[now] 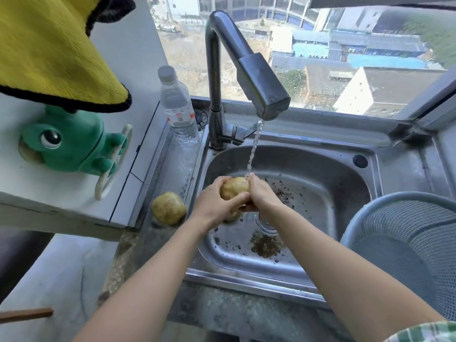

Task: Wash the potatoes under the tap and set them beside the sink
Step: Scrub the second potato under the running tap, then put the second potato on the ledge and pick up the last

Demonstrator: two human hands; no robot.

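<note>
Over the sink basin [308,174], just under the running tap [261,92], I hold a potato [234,187] between both hands. My left hand [217,203] wraps its near-left side, fingers curled over the top and thumb pressed across the front. My right hand [259,193] clasps it from the right, fingers folded around the side and underneath. Both hands are closed on this one potato. The stream of water [253,150] falls from the spout and lands at the top of the potato where my right fingertips meet it.

Something pale, perhaps another potato, shows just below my hands on the basin floor, but it is mostly hidden and I cannot tell. Dark specks and a clump of dirt [266,243] lie on the basin floor near the drain [267,224].

A second potato [168,208] sits on the steel ledge at the left edge of the sink, well apart from my hands. Farther back along that same ledge, a clear plastic water bottle [177,107] stands upright beside the base of the tap. A grey mesh colander [407,240] overlaps the right edge of the sink. On the white shelf to the left rests a green frog-shaped holder [71,141], with a yellow towel [49,50] hanging above it.
</note>
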